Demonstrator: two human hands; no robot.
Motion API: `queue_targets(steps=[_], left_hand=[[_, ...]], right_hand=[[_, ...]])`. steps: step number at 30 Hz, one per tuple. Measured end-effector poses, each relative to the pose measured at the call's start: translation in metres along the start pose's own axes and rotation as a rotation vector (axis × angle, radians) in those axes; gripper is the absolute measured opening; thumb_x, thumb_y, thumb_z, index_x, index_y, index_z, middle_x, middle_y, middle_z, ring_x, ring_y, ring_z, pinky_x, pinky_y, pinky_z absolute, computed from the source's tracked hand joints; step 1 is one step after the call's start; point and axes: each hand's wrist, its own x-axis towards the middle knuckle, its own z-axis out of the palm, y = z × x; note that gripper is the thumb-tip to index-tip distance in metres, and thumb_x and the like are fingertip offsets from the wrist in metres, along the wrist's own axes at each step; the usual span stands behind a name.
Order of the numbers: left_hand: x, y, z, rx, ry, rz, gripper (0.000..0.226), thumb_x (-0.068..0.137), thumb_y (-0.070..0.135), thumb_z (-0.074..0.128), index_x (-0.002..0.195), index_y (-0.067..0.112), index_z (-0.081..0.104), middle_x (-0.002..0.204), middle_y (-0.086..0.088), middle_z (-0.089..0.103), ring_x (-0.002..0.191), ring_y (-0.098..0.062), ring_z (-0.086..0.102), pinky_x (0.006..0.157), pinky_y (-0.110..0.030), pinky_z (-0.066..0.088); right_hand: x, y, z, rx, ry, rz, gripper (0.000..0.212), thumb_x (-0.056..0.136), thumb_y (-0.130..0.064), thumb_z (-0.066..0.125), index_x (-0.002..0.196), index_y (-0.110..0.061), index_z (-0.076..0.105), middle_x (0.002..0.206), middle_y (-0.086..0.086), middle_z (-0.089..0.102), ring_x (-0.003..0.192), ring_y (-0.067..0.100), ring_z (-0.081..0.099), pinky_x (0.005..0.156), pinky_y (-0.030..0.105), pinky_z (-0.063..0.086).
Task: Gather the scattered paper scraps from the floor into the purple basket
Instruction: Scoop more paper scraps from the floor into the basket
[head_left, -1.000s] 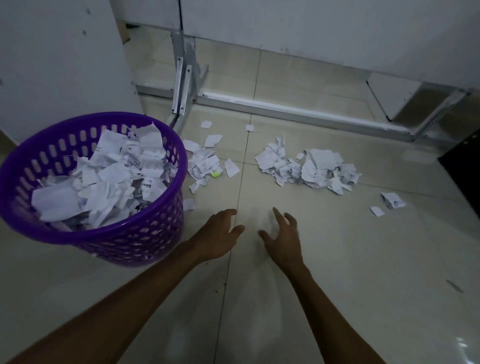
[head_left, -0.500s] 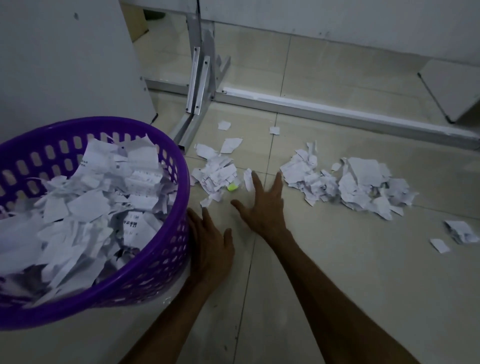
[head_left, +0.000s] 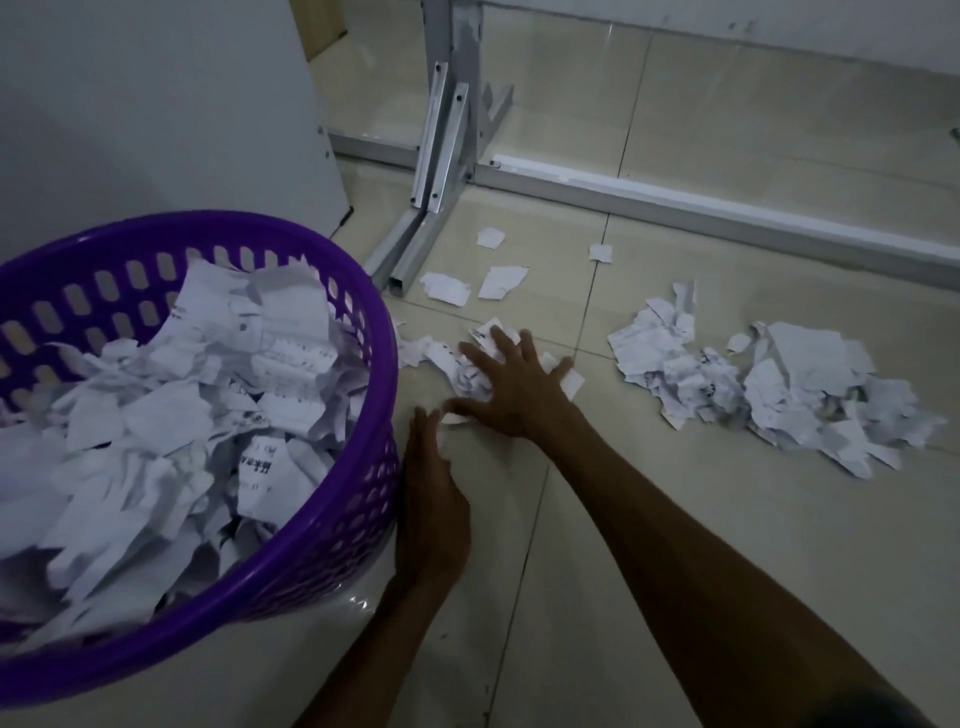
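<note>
Partly hidden scraps (head_left: 470, 371) under right hand (head_left: 511, 387), basket (head_left: 358, 312) cropped left

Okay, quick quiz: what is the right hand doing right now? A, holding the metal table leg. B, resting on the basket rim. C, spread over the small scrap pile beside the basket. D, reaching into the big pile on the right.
C: the right hand lies with fingers spread on the small scrap pile next to the purple basket.

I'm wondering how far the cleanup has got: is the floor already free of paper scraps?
No, a big heap of torn paper lies on the tiles right of the right hand, outside the purple basket.
</note>
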Motion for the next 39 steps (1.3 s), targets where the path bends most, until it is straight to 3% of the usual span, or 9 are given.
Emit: queue_targets(steps=[2,5,13,17,22,24,27,34,39], left_hand=[[-0.001,0.001,0.000,-0.039,0.003,0.007,0.066,0.091,-0.013,0.050,0.149,0.010,0.030,0.151,0.003,0.029,0.137,-0.003,0.024,0.112,-0.013,0.017],[-0.005,0.005,0.000,-0.162,-0.088,-0.086,0.063,0.095,-0.009,0.045,0.150,0.018,0.031,0.151,-0.003,0.040,0.135,-0.007,0.037,0.111,-0.027,0.034],[-0.015,0.015,-0.010,-0.352,-0.091,-0.223,0.043,0.087,-0.001,0.066,0.128,0.010,0.059,0.114,0.007,0.062,0.103,-0.010,0.063,0.079,-0.002,0.043],[-0.023,0.039,-0.015,-0.529,-0.123,-0.370,0.049,0.081,0.008,0.077,0.127,0.011,0.061,0.122,0.002,0.064,0.101,-0.010,0.064,0.083,-0.018,0.052],[-0.017,0.106,-0.031,-0.627,-0.178,-0.222,0.050,0.079,-0.011,0.068,0.121,0.016,0.063,0.119,0.003,0.067,0.103,-0.010,0.066,0.083,-0.022,0.056],[-0.011,0.138,-0.043,-0.676,-0.213,-0.141,0.050,0.078,-0.013,0.066,0.118,0.018,0.063,0.113,0.007,0.068,0.096,-0.002,0.066,0.077,-0.016,0.055],[0.011,0.184,-0.076,-0.748,-0.258,0.010,0.045,0.077,-0.016,0.065,0.112,0.013,0.064,0.105,0.005,0.070,0.095,-0.001,0.067,0.080,-0.019,0.055],[0.097,0.205,-0.216,-0.652,-0.199,0.147,0.042,0.076,-0.017,0.066,0.108,0.009,0.064,0.105,-0.002,0.072,0.092,-0.012,0.069,0.078,-0.023,0.057],[0.116,0.132,-0.300,-0.456,-0.234,0.057,0.046,0.073,-0.015,0.070,0.105,0.017,0.065,0.105,0.002,0.072,0.095,-0.007,0.068,0.080,-0.025,0.056]], right_hand=[[-0.021,-0.002,0.008,0.008,0.108,0.005,0.070,0.092,-0.066,0.043,0.152,-0.036,0.024,0.164,0.001,0.011,0.150,0.032,0.004,0.113,0.069,0.007],[-0.058,-0.005,0.023,0.049,0.309,0.000,0.050,0.099,-0.040,0.050,0.144,-0.020,0.040,0.151,0.010,0.038,0.136,0.031,0.032,0.109,0.045,0.034],[-0.139,0.000,0.032,0.540,0.555,0.101,0.024,0.078,0.000,0.071,0.100,-0.009,0.074,0.103,0.009,0.072,0.097,0.026,0.063,0.082,0.029,0.046],[-0.166,0.000,0.021,0.975,0.569,0.487,0.006,0.082,-0.017,0.077,0.081,-0.013,0.072,0.084,0.007,0.074,0.080,0.021,0.070,0.076,0.034,0.057],[-0.185,0.011,-0.021,1.437,0.576,0.779,0.016,0.081,-0.032,0.080,0.078,-0.018,0.071,0.083,0.009,0.070,0.071,0.018,0.065,0.066,0.030,0.056],[-0.189,0.012,-0.046,1.571,0.603,0.769,0.029,0.081,-0.031,0.080,0.103,-0.013,0.072,0.099,0.008,0.072,0.088,0.021,0.068,0.077,0.032,0.058],[-0.194,0.001,-0.091,1.699,0.682,0.639,0.042,0.086,-0.026,0.075,0.122,-0.008,0.065,0.114,0.004,0.069,0.095,0.017,0.067,0.066,0.021,0.054],[-0.189,-0.083,-0.179,1.718,0.598,0.313,0.025,0.085,-0.026,0.076,0.106,-0.015,0.072,0.106,0.006,0.074,0.095,0.019,0.071,0.083,0.029,0.057],[-0.171,-0.181,-0.192,1.617,0.485,0.155,0.022,0.083,-0.023,0.079,0.102,-0.014,0.075,0.090,0.005,0.077,0.072,0.013,0.072,0.061,0.024,0.059]])
